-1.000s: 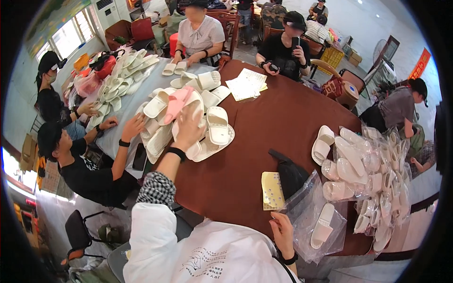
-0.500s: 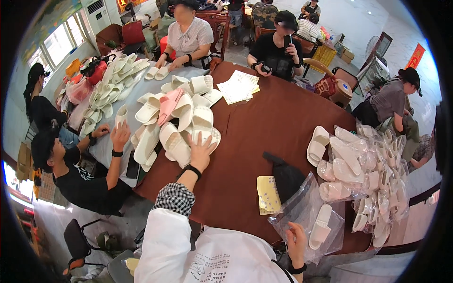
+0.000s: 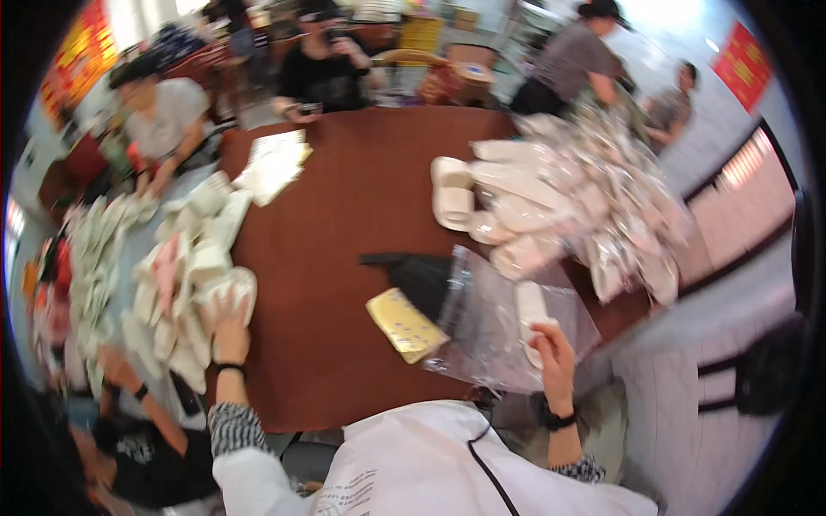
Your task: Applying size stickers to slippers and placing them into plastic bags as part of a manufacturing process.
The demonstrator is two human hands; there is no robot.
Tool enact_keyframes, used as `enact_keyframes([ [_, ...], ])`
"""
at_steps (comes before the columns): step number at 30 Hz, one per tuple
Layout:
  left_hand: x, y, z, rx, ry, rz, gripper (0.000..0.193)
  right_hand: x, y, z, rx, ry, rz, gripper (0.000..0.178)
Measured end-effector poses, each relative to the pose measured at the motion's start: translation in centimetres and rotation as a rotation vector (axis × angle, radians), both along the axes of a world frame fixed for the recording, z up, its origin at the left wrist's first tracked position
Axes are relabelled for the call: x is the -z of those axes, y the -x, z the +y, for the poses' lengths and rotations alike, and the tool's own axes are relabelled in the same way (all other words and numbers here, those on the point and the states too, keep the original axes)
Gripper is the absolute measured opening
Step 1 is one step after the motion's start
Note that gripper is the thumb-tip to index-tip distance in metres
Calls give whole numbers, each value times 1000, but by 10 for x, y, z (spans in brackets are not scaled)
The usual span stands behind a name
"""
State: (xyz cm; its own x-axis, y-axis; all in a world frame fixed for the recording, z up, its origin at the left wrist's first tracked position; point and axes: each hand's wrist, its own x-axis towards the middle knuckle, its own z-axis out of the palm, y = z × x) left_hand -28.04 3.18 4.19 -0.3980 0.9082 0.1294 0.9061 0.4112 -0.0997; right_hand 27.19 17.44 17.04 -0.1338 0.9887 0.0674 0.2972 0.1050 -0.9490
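My left hand (image 3: 230,337) lies with its fingers spread over a white slipper (image 3: 237,288) at the near right edge of a heap. That heap is of white slippers (image 3: 200,249), with one pink slipper (image 3: 166,269) among them. My right hand (image 3: 555,359) has bent fingers closed at the near end of another white slipper (image 3: 528,301); blur softens the grip. This slipper rests on a clear plastic bag (image 3: 482,340) by the table's near right edge. Both wrists wear dark bands.
Bagged white slippers (image 3: 594,202) are piled at the right of the brown table (image 3: 344,206). A yellow sticker sheet (image 3: 403,325) lies beside a black cloth item (image 3: 422,279). White sheets (image 3: 274,163) lie at the far left. Co-workers sit around; one person's hand (image 3: 120,370) is near my left.
The view has swung to the right and blurred. My right hand has come over the slipper's near end from beside it. My left hand stays on the heap with its fingers spread.
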Motion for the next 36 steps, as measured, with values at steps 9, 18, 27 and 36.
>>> enact_keyframes([
  [9,26,-82,9,67,-141,-58,71,47,-73,18,159,-60,-105,21],
  [18,25,-196,3,38,207,-568,76,116,-156,60,286,-77,-433,40],
  [27,46,-202,-1,73,278,-494,78,202,-109,64,228,142,-496,83],
  [36,37,-204,4,37,326,-538,76,111,-137,134,-199,-79,-577,45],
])
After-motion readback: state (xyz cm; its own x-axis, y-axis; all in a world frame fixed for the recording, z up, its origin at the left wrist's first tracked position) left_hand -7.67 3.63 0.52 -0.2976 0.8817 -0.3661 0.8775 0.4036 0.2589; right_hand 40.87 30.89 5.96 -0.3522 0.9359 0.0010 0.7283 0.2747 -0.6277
